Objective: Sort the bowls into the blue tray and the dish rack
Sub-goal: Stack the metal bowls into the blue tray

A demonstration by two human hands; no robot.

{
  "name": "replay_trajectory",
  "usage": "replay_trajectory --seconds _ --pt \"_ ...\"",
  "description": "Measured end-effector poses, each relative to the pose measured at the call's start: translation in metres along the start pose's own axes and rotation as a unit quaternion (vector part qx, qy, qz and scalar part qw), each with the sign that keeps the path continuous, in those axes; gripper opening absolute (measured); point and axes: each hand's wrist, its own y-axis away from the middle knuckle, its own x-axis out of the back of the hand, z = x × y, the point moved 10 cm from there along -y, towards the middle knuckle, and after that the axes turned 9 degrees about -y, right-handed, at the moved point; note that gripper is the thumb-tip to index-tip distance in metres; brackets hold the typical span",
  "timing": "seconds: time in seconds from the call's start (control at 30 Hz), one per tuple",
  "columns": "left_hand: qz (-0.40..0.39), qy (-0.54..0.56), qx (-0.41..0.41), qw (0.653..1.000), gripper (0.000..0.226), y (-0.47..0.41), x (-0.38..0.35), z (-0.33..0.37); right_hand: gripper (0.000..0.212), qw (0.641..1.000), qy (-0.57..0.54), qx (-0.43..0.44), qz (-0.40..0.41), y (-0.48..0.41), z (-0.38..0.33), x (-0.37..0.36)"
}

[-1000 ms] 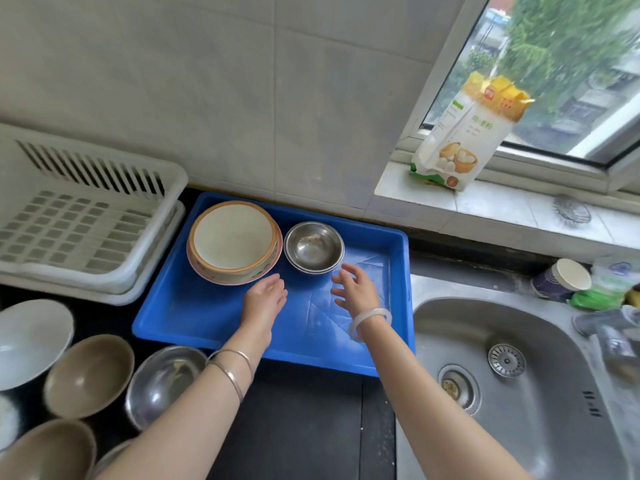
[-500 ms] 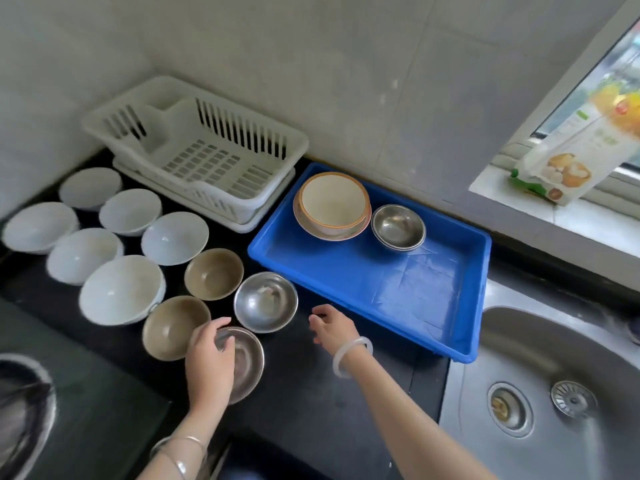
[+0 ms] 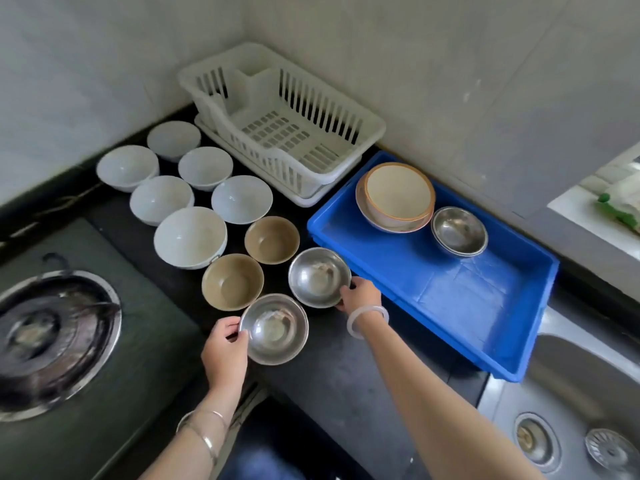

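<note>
On the black counter my left hand (image 3: 223,351) grips the left rim of the near steel bowl (image 3: 274,329). My right hand (image 3: 360,293) grips the right rim of the far steel bowl (image 3: 318,277). Both bowls rest on the counter. Two tan bowls (image 3: 232,281) (image 3: 272,239) stand just behind them, and several white bowls (image 3: 189,236) lie further left. The blue tray (image 3: 485,306) to the right holds a cream bowl stacked in a pinkish one (image 3: 398,195) and stacked steel bowls (image 3: 459,231). The white dish rack (image 3: 280,123) at the back holds nothing.
A gas burner (image 3: 48,337) sits at the left on the stove top. A steel sink (image 3: 571,410) with its drain lies to the right of the tray. Tiled walls close the corner behind the rack. A windowsill with a bag (image 3: 620,206) is at the far right.
The view has swung left from the tray to the counter. Both hands left the tray; now the left grips the near steel bowl and the right has reached and gripped the far one.
</note>
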Motion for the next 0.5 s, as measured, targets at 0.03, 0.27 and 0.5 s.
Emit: replay_trajectory --seconds 0.03,0.27,0.5 --pt "-0.004 -0.002 0.001 1.0 0.015 -0.001 -0.001 -0.001 0.022 1.0 -0.008 0.005 0.009 0.004 0.0 0.004" --pt "-0.074 0.033 0.025 0.996 0.014 -0.003 -0.017 -0.013 0.018 0.997 0.0 0.076 0.008 0.038 -0.012 0.02" --pt "-0.144 0.202 0.094 0.964 0.018 0.009 -0.035 -0.011 0.013 0.986 0.133 0.088 -0.048 0.064 -0.009 -0.016"
